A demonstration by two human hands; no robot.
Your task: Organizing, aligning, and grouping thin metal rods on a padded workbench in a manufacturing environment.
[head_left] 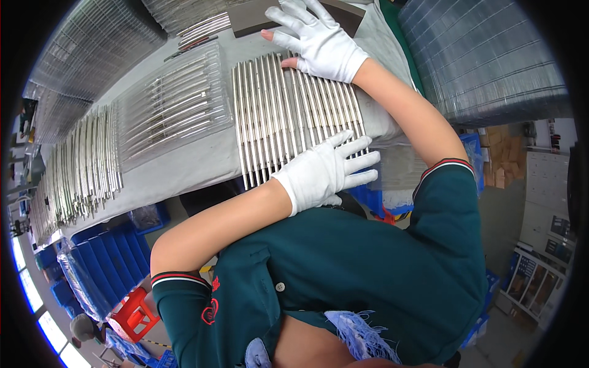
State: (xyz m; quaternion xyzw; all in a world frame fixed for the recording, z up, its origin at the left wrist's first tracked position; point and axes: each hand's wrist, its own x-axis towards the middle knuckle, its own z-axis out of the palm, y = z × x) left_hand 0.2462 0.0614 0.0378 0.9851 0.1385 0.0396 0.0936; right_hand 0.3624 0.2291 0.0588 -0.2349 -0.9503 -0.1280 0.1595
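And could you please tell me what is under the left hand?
From this view, silvery rods run beneath the left hand. The near ends of several are covered by its white glove, so how those ends lie there cannot be seen.

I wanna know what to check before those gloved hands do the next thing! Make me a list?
1. Gloves on: ok, white gloves cover most of the left hand and right hand.
2. Every fingertip covered: not ok, the right thumb and another right fingertip poke out bare.
3. Metal rods lying side by side: ok.
4. Rod ends behind the left hand lined up: cannot tell, it hides them.
5. Right hand clear of the brown block: cannot tell, they overlap here.
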